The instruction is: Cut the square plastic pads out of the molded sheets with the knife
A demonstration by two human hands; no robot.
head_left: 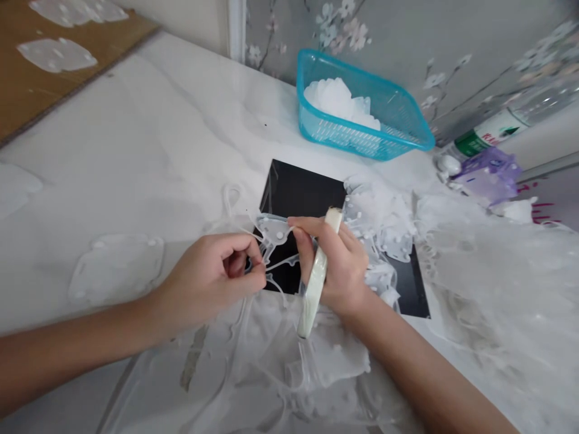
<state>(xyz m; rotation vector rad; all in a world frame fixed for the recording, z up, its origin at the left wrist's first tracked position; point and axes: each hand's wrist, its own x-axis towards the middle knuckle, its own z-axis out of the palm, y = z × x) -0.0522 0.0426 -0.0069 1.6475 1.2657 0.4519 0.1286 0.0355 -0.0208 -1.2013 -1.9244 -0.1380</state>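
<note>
My left hand is closed in a pinch at the left side of a small translucent plastic piece, on its thin strips. My right hand has thumb and forefinger together at the piece's right edge. A flat cream-coloured handle lies through the same hand, held by the fingers; its working end is not clearly visible. Beneath both hands is a black board. A heap of translucent pieces covers the board's right part.
Behind the board stands a blue basket with white pieces inside. Loose translucent scraps lie near me, and a large clear pile is at the right. A flat piece lies left, a brown board beyond. A bottle leans back right.
</note>
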